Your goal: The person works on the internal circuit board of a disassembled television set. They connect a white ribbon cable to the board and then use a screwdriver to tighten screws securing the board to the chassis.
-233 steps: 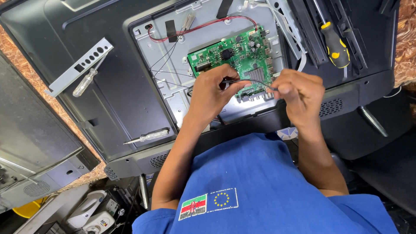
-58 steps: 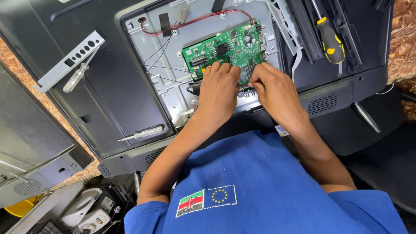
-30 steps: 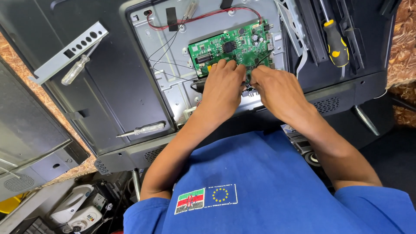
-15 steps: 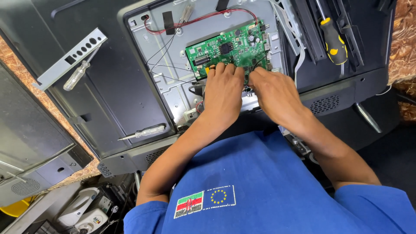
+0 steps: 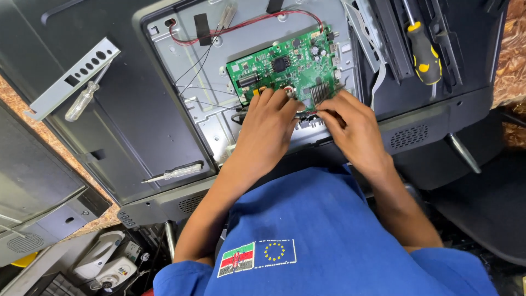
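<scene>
Both hands, left hand (image 5: 268, 123) and right hand (image 5: 353, 126), have settled lower on the green circuit board (image 5: 285, 68); whether either grip is closed, I cannot tell.

A brown speckled worktop (image 5: 515, 60) shows under even, bright light.

Bright even daylight, soft shadows, mild sheen on the metal panel (image 5: 186, 104), sharp focus, slight wide-angle edge distortion
</scene>
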